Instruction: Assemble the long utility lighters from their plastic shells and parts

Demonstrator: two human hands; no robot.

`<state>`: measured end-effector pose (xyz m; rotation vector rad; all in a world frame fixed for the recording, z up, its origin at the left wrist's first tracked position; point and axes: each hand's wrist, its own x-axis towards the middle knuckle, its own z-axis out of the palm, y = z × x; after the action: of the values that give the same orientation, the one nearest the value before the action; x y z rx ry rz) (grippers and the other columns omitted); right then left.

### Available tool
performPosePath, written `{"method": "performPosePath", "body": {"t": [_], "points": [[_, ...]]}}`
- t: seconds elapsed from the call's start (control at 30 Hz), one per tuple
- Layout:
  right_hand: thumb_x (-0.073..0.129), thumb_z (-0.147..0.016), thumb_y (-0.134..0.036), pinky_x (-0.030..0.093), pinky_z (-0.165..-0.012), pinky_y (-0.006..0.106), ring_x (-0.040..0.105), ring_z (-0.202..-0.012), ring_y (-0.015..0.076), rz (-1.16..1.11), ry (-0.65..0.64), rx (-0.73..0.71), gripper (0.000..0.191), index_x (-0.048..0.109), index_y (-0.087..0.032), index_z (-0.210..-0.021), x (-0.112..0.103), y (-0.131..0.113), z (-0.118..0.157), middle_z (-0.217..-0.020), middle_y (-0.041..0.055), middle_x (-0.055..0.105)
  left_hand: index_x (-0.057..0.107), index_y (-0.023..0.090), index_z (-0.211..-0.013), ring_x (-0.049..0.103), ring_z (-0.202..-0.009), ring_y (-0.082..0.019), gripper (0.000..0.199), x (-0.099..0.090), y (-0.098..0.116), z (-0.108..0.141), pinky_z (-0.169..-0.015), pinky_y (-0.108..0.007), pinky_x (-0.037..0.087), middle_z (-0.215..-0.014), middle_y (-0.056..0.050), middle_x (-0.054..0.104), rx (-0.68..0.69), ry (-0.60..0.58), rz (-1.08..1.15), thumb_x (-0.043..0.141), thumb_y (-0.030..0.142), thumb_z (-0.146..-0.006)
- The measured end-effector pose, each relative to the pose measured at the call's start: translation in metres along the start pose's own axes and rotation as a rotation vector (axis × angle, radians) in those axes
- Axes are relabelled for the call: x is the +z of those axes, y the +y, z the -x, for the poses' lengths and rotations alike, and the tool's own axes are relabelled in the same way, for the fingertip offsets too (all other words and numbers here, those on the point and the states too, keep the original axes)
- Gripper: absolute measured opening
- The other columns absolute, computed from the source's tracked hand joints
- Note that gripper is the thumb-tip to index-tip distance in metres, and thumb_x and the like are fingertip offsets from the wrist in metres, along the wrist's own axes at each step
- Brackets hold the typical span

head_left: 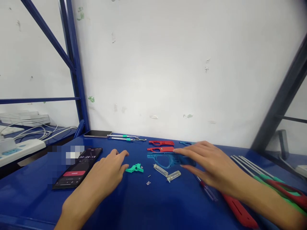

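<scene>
My right hand has its fingers over the top and its thumb below a blue lighter casing, whose handle end it partly hides. The casing looks slightly smeared by motion. Just behind lie two red lighter casings. My left hand hovers with thumb and forefinger apart and nothing between them. Beside its fingertips are green lighter triggers. Two clear fuel tanks lie in front of the blue casing, with small metal bits nearby.
A phone with a timer lies at left, another phone at the back. Metal lighter tubes with wires lie by the wall. At right are a screwdriver, a red casing and several metal rods. A power strip sits far left.
</scene>
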<state>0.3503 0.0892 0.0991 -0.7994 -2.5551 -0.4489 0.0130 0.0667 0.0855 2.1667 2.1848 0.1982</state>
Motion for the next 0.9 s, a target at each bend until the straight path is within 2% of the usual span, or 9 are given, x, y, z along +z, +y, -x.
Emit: {"method": "performPosePath", "body": {"t": [0.07,0.17,0.27,0.37,0.47,0.63,0.7,0.77,0.9], "points": [[0.067,-0.105,-0.025,0.053,-0.099,0.046,0.074,-0.110,0.0260,-0.058,-0.048,0.018,0.046,0.055,-0.033,-0.149,-0.003,-0.012,0.010,-0.128,0.0040,0.078,0.061,0.021,-0.146,0.071,-0.127,-0.038,0.039,0.003,-0.002,-0.001,-0.109,-0.052,0.051,-0.137,-0.016,0.066,0.022,-0.006,0.003,0.046,0.021,-0.110],[0.076,-0.100,-0.026,0.053,-0.102,0.044,0.076,-0.111,0.0255,-0.197,-0.229,0.056,0.052,0.058,-0.038,-0.147,-0.002,-0.031,0.020,-0.126,0.0000,0.078,0.061,0.021,-0.146,0.069,-0.130,-0.037,0.040,0.005,-0.005,-0.003,-0.112,-0.053,0.049,-0.140,-0.016,0.066,0.053,-0.009,0.005,0.045,0.018,-0.109],[0.080,-0.096,-0.024,0.053,-0.101,0.039,0.077,-0.108,0.0243,-0.313,-0.378,0.051,0.047,0.067,-0.038,-0.139,0.002,-0.047,0.024,-0.122,-0.0013,0.080,0.062,0.020,-0.146,0.069,-0.130,-0.036,0.041,0.006,-0.008,-0.004,-0.113,-0.052,0.049,-0.140,-0.016,0.067,0.073,-0.025,0.011,0.047,0.016,-0.108],[0.079,-0.099,-0.030,0.051,-0.106,0.041,0.076,-0.112,0.0256,-0.346,-0.424,0.051,0.038,0.071,-0.035,-0.135,0.004,-0.052,0.021,-0.123,0.0006,0.080,0.063,0.020,-0.146,0.068,-0.131,-0.036,0.042,0.008,-0.011,-0.004,-0.113,-0.052,0.050,-0.141,-0.017,0.068,0.082,-0.049,0.020,0.047,0.017,-0.107],[0.070,-0.105,-0.043,0.050,-0.107,0.043,0.074,-0.115,0.0262,-0.311,-0.389,0.047,0.031,0.071,-0.032,-0.133,0.002,-0.046,0.006,-0.125,0.0030,0.079,0.064,0.018,-0.147,0.067,-0.131,-0.038,0.043,0.010,-0.011,-0.005,-0.113,-0.054,0.049,-0.141,-0.019,0.068,0.089,-0.067,0.030,0.048,0.019,-0.107],[0.056,-0.112,-0.035,0.056,-0.099,0.042,0.074,-0.110,0.0257,-0.060,-0.346,-0.057,0.024,0.075,-0.022,-0.121,0.018,-0.017,-0.061,-0.118,0.0089,0.078,0.066,0.018,-0.143,0.069,-0.127,-0.040,0.042,0.013,-0.012,-0.004,-0.110,-0.056,0.050,-0.136,-0.020,0.071,0.085,-0.097,0.060,0.048,0.025,-0.106],[0.055,-0.112,-0.031,0.057,-0.100,0.045,0.073,-0.109,0.0250,-0.006,-0.351,-0.061,0.024,0.073,-0.020,-0.125,0.039,-0.004,-0.098,-0.119,0.0095,0.077,0.067,0.019,-0.141,0.070,-0.126,-0.040,0.042,0.014,-0.013,-0.003,-0.109,-0.056,0.051,-0.134,-0.019,0.072,0.084,-0.106,0.068,0.048,0.029,-0.105],[0.068,-0.106,-0.036,0.061,-0.096,0.048,0.073,-0.109,0.0253,0.051,-0.366,-0.044,0.030,0.069,-0.018,-0.130,0.066,0.005,-0.135,-0.127,0.0092,0.073,0.068,0.020,-0.141,0.069,-0.127,-0.040,0.043,0.013,-0.014,-0.001,-0.110,-0.056,0.050,-0.134,-0.018,0.072,0.089,-0.111,0.072,0.048,0.032,-0.105],[0.071,-0.105,-0.037,0.062,-0.095,0.049,0.072,-0.114,0.0268,0.109,-0.400,-0.018,0.036,0.066,-0.019,-0.136,0.121,0.007,-0.194,-0.137,0.0108,0.069,0.070,0.022,-0.138,0.067,-0.131,-0.039,0.042,0.011,-0.017,0.003,-0.110,-0.054,0.050,-0.134,-0.017,0.074,0.095,-0.118,0.064,0.049,0.037,-0.104]]}}
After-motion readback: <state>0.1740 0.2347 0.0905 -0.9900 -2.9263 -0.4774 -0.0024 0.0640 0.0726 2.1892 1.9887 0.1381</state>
